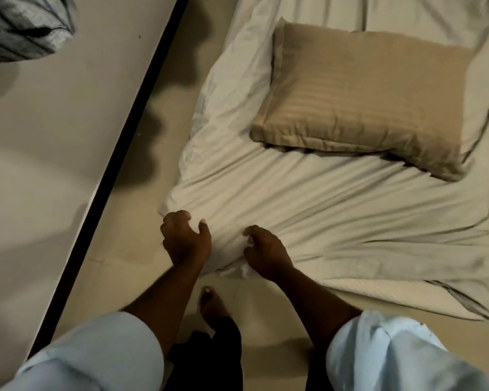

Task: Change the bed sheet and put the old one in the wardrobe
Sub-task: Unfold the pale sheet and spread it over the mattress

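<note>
**Head view: hands at the near corner of the sheet**

Head camera looks down on a mattress [384, 294] that lies low on the floor [141, 249]. The pale bed sheet [322, 210] covers it, and a beige pillow [364, 103] rests on the far part of the sheet. Both hands are at the near corner, close to each other.

The right hand [266, 253] has its fingers curled and pinches a bunch of the sheet, and long wrinkles run from this bunch across the bed. The left hand [185, 241] is also curled, at the very edge of the corner. Whether it holds cloth inside, I cannot tell.

I judge that the step is to work this corner, but it is not clear if the sheet is going off or on.

- If it is going off, the pillow should be removed first, because its weight holds the cloth down.
- Both hands should take the cloth near the corner and lift it over the mattress edge, not drag it sideways.
- If it is being tucked, the wrinkles should be pulled flat first.

A bare foot [211, 304] stands just beside the corner, so loose cloth may catch under it. The wardrobe is not in view.
</note>
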Tool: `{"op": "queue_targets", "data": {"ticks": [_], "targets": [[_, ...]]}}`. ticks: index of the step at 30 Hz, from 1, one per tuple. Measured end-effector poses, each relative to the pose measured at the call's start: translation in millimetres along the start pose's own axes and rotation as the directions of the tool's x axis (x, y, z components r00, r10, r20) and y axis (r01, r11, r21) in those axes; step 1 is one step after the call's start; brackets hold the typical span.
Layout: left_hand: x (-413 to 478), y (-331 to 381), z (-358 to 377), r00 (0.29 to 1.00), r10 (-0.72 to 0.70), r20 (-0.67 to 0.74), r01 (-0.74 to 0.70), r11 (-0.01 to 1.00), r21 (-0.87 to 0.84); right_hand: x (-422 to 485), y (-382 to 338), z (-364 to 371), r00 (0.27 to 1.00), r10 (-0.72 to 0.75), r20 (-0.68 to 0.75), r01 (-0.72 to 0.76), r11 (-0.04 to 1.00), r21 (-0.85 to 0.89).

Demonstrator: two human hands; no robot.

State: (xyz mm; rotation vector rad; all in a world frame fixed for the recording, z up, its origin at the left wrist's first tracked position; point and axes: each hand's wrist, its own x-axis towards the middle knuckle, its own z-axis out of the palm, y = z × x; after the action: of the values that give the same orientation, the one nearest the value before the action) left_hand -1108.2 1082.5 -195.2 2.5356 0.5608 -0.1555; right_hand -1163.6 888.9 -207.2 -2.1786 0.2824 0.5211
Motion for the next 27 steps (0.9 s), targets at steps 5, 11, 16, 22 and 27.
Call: {"op": "queue_targets", "data": {"ticks": [5, 11, 16, 22, 27], "targets": [[-57.7, 71.9, 45.3, 0.936, 0.35, 0.04, -0.35, 0.937, -0.011, -23.2, 67.5, -63.7, 0.975, -0.123, -0.183, 0.102, 0.988, -0.119], [-151.0, 156.6, 129.2, 0.746, 0.624, 0.231, -0.628, 0.775, -0.067, -81.5, 182.8, -153.7, 0.955, -0.069, -0.287, 0.008, 0.978, -0.208], [-225.6, 205.3, 194.3, 0.575, 0.718, 0.393, -0.751, 0.653, -0.094, -136.3, 277.7, -227.5, 0.918, 0.027, -0.396, -0.202, 0.891, -0.407], [-295.6, 263.5, 255.9, 0.444, 0.695, 0.565, -0.853, 0.52, 0.03, -179.3, 361.5, -281.4, 0.872, 0.18, -0.455, -0.394, 0.809, -0.436], [-321.3, 288.9, 293.3, 0.424, 0.727, 0.54, -0.89, 0.446, 0.099, -185.5, 397.0, -312.6, 0.836, 0.088, -0.542, -0.33, 0.869, -0.368]]}}
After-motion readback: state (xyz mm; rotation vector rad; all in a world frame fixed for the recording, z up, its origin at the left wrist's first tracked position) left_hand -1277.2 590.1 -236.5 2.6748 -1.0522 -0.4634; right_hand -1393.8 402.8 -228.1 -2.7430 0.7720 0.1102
